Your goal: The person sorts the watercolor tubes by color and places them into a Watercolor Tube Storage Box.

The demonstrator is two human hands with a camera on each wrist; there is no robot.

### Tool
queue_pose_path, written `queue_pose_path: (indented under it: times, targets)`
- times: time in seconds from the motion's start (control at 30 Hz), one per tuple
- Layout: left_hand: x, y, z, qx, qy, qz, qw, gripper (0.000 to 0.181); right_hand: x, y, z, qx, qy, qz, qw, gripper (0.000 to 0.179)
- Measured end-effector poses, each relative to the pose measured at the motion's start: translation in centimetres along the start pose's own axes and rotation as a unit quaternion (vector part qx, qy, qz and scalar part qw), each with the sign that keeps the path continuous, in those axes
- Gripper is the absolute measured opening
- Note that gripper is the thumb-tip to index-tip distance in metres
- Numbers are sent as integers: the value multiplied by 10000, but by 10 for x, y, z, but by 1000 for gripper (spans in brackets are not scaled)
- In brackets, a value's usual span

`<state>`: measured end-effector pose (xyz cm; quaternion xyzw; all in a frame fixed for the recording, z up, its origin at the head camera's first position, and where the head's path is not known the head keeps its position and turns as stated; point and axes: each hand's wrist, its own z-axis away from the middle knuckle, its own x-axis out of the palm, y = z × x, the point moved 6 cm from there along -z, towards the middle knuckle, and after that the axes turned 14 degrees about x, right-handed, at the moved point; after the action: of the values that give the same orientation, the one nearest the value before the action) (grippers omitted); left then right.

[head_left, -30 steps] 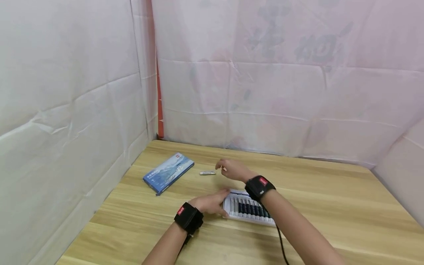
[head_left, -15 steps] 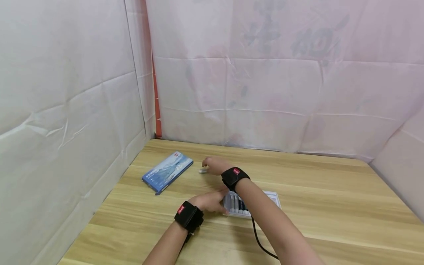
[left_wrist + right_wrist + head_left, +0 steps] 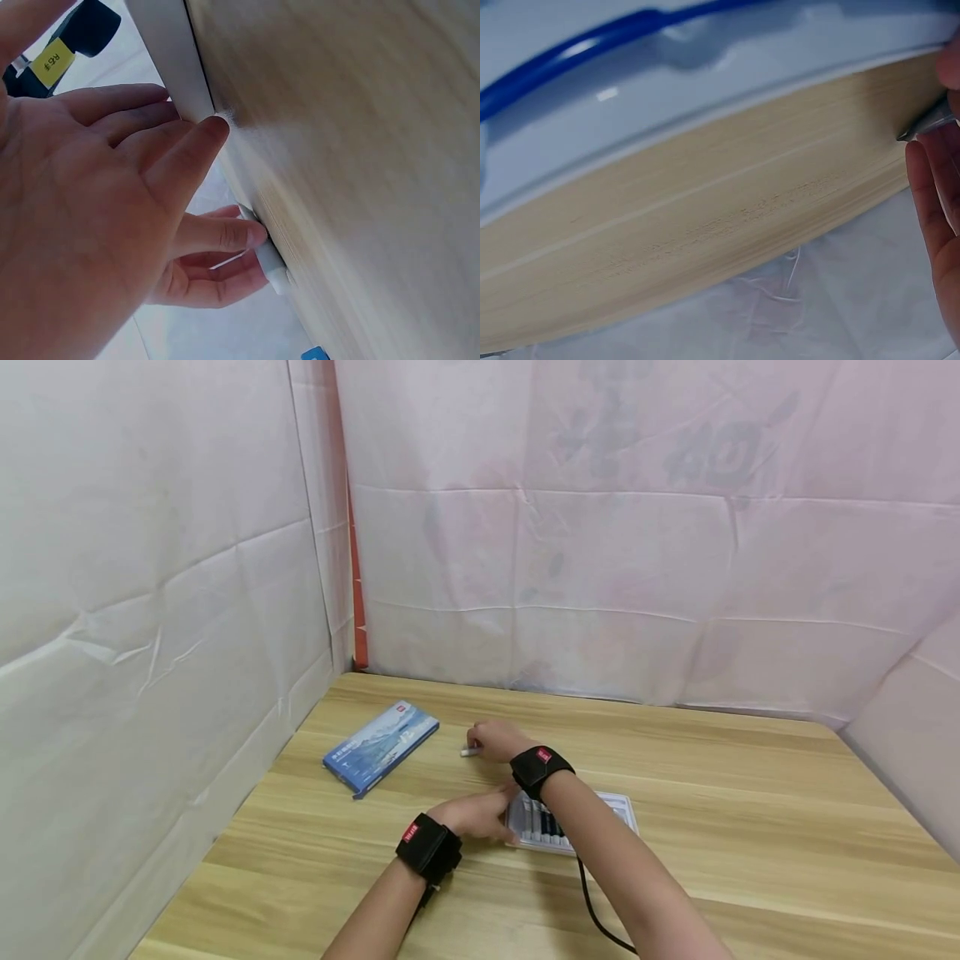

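My left hand point(image 3: 474, 817) holds the left end of a white tray point(image 3: 619, 802) of paint tubes, thumb at the near corner and fingers at the far one. Several tubes point(image 3: 542, 820), pale and dark, lie side by side in it; my right forearm hides the rest. Beyond the tray, my right hand point(image 3: 501, 739) pinches a small grey paint tube point(image 3: 271, 262) between thumb and fingers, low over the table. The tube's white cap end point(image 3: 468, 752) sticks out to the left. In the right wrist view, only the tube's flat end point(image 3: 926, 120) shows at the fingers.
A blue paint box point(image 3: 381, 748) with a mountain picture lies on the wooden table point(image 3: 750, 827) at the back left. White sheets point(image 3: 622, 560) hang behind and to the left. A black cable point(image 3: 588, 902) trails from my right wrist. A blue rod point(image 3: 615, 45) lies along the tray.
My right hand has moved left to the loose tube, closed its fingertips on it and shifted it slightly right. My left hand and the blue box have stayed put.
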<state>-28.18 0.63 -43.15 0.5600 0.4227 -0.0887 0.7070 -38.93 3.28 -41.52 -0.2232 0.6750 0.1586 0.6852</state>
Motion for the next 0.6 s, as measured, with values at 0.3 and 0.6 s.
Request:
queue_pose_path:
  times: [0.3,0.6]
  targets:
    - [1,0,0,-14,-63,-31,10000,88,-5,3,12,-144,-110,-138,9997,8]
    - [0,0,0,-64,12,-56,10000,87,-21,-4,25,-384,62,-198,9990,10]
